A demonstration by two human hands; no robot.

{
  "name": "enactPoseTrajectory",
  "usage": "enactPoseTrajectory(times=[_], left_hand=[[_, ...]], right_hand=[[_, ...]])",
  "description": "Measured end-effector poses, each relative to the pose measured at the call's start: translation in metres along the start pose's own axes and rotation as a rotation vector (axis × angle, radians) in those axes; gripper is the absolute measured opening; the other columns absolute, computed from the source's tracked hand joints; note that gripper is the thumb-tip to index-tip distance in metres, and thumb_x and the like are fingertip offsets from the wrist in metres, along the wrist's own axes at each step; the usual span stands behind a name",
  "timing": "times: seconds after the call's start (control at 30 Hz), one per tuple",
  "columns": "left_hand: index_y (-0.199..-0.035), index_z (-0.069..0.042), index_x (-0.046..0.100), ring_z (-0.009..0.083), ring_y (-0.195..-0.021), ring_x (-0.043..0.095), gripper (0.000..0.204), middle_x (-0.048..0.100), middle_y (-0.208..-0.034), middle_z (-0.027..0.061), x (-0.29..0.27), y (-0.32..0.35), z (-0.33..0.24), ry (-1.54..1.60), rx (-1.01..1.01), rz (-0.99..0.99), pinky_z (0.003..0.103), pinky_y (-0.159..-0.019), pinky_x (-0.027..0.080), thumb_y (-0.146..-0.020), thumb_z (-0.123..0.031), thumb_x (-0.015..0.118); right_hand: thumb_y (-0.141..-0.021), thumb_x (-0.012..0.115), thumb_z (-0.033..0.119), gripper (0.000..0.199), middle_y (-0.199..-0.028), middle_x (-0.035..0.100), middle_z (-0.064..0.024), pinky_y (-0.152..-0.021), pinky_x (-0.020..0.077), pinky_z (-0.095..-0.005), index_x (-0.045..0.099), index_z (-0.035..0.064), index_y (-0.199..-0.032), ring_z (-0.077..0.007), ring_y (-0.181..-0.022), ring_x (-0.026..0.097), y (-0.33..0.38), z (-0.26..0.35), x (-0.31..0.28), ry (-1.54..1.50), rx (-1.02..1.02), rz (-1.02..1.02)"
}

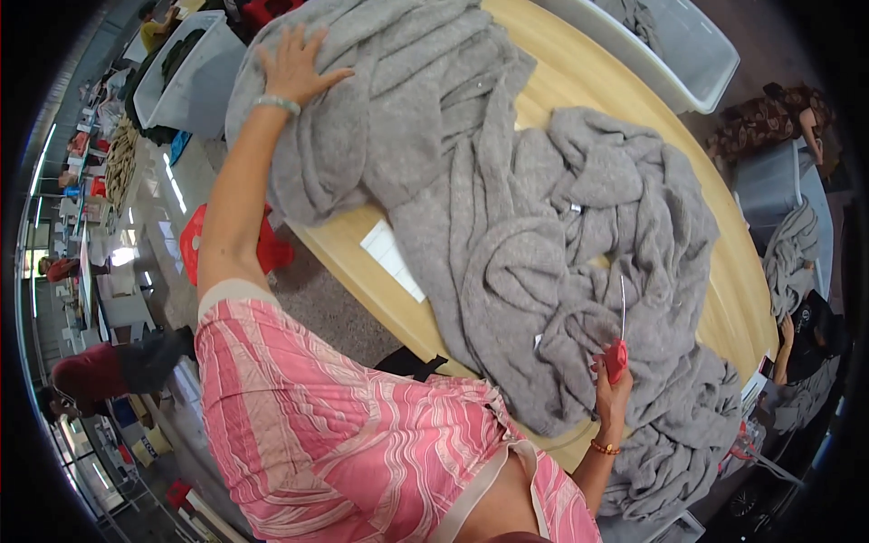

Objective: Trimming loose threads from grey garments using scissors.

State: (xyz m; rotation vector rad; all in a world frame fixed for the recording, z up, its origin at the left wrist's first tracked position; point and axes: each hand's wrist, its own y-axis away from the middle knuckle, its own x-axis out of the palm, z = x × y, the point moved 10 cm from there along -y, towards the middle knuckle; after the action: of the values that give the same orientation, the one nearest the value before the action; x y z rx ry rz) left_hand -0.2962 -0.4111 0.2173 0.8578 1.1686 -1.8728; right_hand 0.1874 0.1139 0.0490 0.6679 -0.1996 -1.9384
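Grey knit fabric [507,217] heaped across round wooden worktop [579,68], part draped over near edge. Left hand [294,63] laid flat on far fold, fingers spread apart. Red-handled snips [616,357] clamped in right hand [611,385], thin blade pointed up against fabric. White paper [391,258] seen beneath fabric. Grey bin [688,54] placed beyond worktop.

The wooden table [579,68] runs diagonally across the frame, bearing grey knit fabric [543,235] and a white paper [391,258] at its left edge.

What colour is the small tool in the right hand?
Red, with a thin metal tip; the tool shows in the head view.
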Motion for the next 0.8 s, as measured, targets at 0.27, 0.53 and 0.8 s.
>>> enactPoseTrajectory(times=[0.27,0.53,0.8], left_hand=[[-0.147,-0.018,0.016,0.0473,-0.136,0.011,0.110,0.016,-0.150,0.0188,-0.020,0.164,0.023,0.325,-0.531,-0.066,0.060,-0.105,0.019,-0.061,-0.040,0.081],[-0.126,-0.013,0.052,0.0398,-0.101,0.054,0.065,0.059,-0.104,0.0211,0.006,0.066,0.188,0.264,-0.252,-0.417,0.044,-0.090,0.043,-0.064,-0.005,0.069],[-0.122,0.001,0.053,0.0376,-0.107,0.056,0.040,0.059,-0.116,0.0220,0.206,0.058,0.222,0.170,0.046,-0.058,0.042,-0.093,0.044,-0.087,-0.019,0.052]], right_hand=[[-0.090,0.057,0.012,0.031,-0.093,0.065,-0.0014,-0.059,0.0444,-0.0225,0.055,0.0041,-0.121,-0.0072,-0.075,0.057,0.017,0.000,-0.006,0.197,-0.075,0.037],[-0.088,0.058,0.007,0.034,-0.107,0.066,-0.0102,-0.085,0.0465,-0.0289,0.055,0.0015,-0.122,-0.0173,-0.096,0.062,0.024,0.023,0.016,0.300,-0.041,0.032],[-0.082,0.057,0.003,0.040,-0.100,0.064,-0.0161,-0.082,0.0477,-0.0344,0.055,0.0071,-0.121,-0.0296,-0.091,0.062,0.021,0.042,0.024,0.286,-0.177,0.007]])
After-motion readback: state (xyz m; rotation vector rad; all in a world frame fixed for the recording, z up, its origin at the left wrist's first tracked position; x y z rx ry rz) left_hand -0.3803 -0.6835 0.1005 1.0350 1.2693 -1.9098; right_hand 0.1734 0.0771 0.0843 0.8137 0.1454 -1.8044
